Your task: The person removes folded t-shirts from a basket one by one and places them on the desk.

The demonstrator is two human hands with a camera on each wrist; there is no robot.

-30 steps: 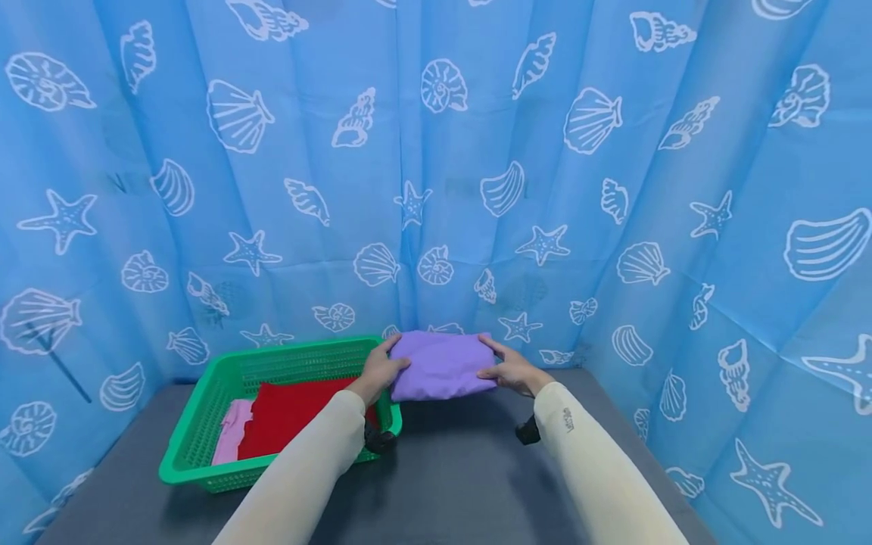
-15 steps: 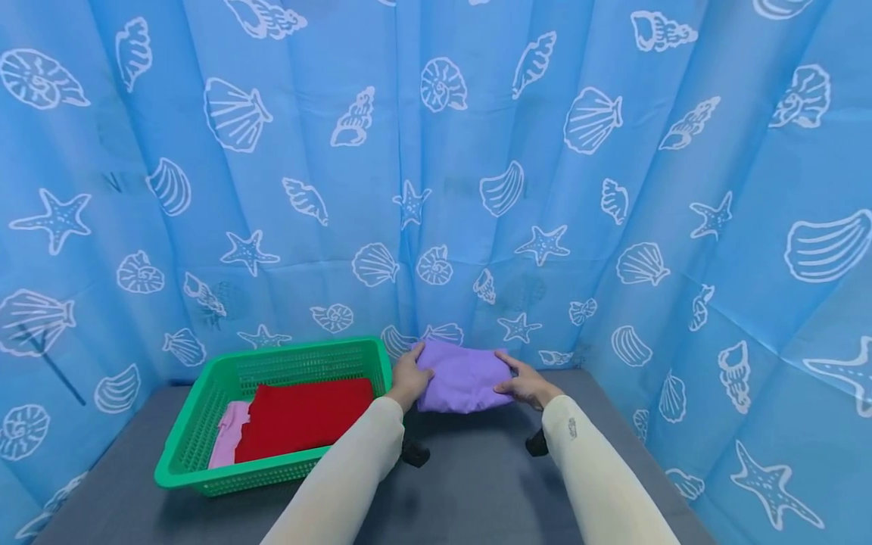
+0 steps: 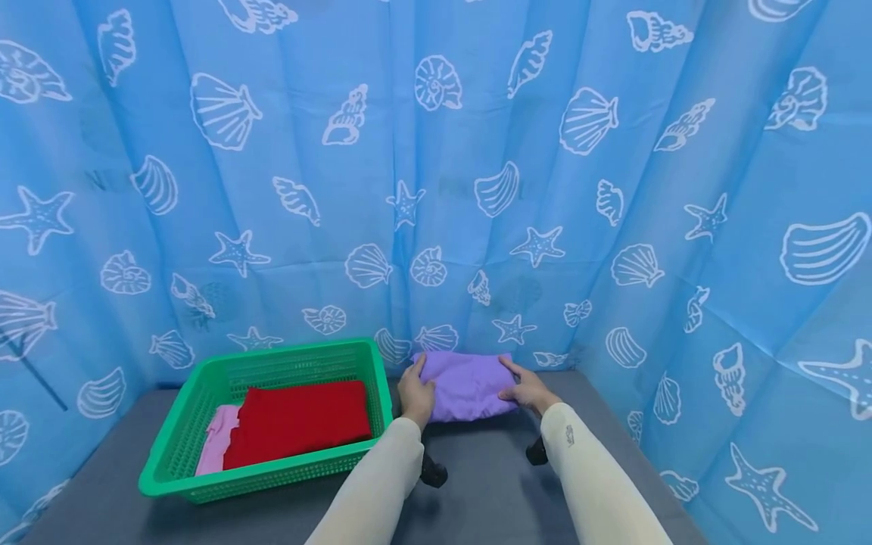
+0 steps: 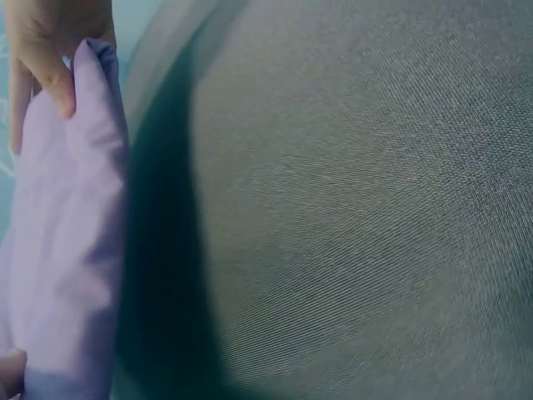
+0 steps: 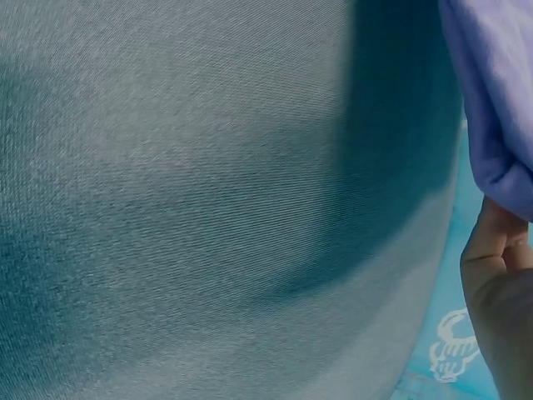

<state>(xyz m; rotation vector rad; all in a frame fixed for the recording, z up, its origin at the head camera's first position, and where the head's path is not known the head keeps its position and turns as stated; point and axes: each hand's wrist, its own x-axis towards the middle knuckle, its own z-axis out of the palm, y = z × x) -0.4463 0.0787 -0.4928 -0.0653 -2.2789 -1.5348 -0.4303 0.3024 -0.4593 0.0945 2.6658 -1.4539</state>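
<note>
Purple cloth held; red, pink in basket

A curtained-off corner: a blue, shell-printed curtain hangs around a grey table; room type unclear.

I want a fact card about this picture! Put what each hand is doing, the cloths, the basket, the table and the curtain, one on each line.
Left hand: grips the left end of the purple cloth
Right hand: grips its right end
Purple cloth: looks held above the table
Basket: green, with holes, left of the hands
In the basket: red cloth, pink cloth on its left
Table: gray
Curtain: blue, with white shells and starfish
</note>
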